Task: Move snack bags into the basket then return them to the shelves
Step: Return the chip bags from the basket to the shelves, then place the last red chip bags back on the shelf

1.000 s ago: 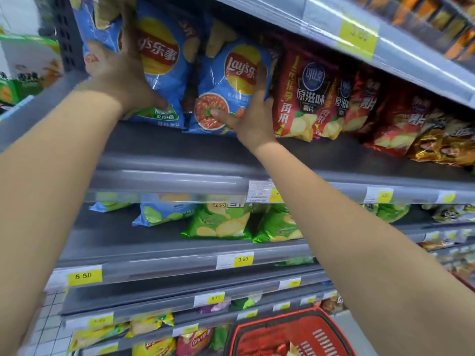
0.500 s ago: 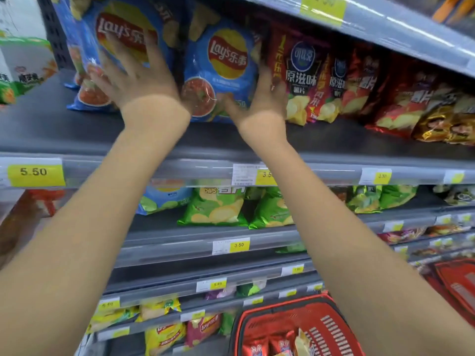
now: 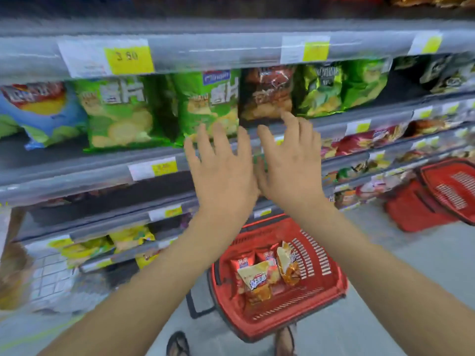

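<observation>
Both hands hover side by side in front of the shelves, fingers spread, holding nothing. My left hand (image 3: 221, 168) is just below a green chip bag (image 3: 208, 106) on the shelf. My right hand (image 3: 290, 160) has its fingertips near a dark brown snack bag (image 3: 266, 95). Down on the floor stands a red basket (image 3: 326, 296) with several snack bags (image 3: 259, 276) lying in it, red, orange and pale ones. Another green bag (image 3: 118, 111) and a blue bag (image 3: 43, 111) stand further left on the same shelf.
Grey shelf rails (image 3: 205, 47) with yellow price tags (image 3: 128, 59) run across the view. More green bags (image 3: 339, 86) sit to the right. Lower shelves hold yellow bags (image 3: 131, 236). A second red basket (image 3: 437, 194) rests on the floor at right. My feet show below.
Both hands have left the blue bags on the upper shelf and dropped to the shelf below. The view has tilted down, bringing the basket fully into sight.
</observation>
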The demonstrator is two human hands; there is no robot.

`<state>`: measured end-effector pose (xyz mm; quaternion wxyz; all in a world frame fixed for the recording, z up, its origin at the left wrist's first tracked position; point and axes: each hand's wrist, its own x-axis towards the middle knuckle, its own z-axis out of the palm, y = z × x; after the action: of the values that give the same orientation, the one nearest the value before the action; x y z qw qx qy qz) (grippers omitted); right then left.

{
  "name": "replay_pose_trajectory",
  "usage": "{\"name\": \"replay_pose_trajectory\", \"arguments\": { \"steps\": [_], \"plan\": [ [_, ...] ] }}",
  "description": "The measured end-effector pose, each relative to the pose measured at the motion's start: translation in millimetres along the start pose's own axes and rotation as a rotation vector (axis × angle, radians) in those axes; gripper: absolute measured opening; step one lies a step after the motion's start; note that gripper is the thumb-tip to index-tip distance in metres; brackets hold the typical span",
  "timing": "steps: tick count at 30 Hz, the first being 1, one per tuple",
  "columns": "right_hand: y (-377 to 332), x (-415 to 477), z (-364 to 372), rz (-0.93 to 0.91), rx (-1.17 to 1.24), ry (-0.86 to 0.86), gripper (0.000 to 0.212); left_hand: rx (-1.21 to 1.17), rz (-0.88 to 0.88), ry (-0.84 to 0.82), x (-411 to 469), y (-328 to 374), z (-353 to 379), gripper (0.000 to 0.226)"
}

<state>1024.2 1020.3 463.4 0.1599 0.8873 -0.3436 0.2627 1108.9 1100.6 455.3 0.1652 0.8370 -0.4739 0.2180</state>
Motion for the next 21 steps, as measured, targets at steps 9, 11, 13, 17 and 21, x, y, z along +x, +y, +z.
{"name": "replay_pose_trajectory", "arguments": {
  "steps": [9,11,13,17,21],
  "plan": [
    [147.1,-155.8,107.0,0.049,0.013,-0.51,0.054,0.088,-0.097,-0.591,-90.1,131.4,132.5,0.066],
    [179.1,-189.8,134.1,0.031,0.022,-0.647,0.057,0.082,-0.143,-0.698,-116.1,153.2,165.4,0.07],
    [207.4,-220.5,160.8,0.017,0.02,-0.773,0.058,0.086,-0.193,-0.777,-142.5,173.3,198.5,0.073],
    [245.6,-280.6,209.8,0.042,0.039,-1.014,0.058,0.092,-0.276,-0.951,-195.6,208.7,255.4,0.077],
    [261.1,-340.0,252.0,0.045,0.051,-1.243,0.062,0.083,-0.324,-1.054,-248.4,227.5,303.0,0.075]
  ]
}}
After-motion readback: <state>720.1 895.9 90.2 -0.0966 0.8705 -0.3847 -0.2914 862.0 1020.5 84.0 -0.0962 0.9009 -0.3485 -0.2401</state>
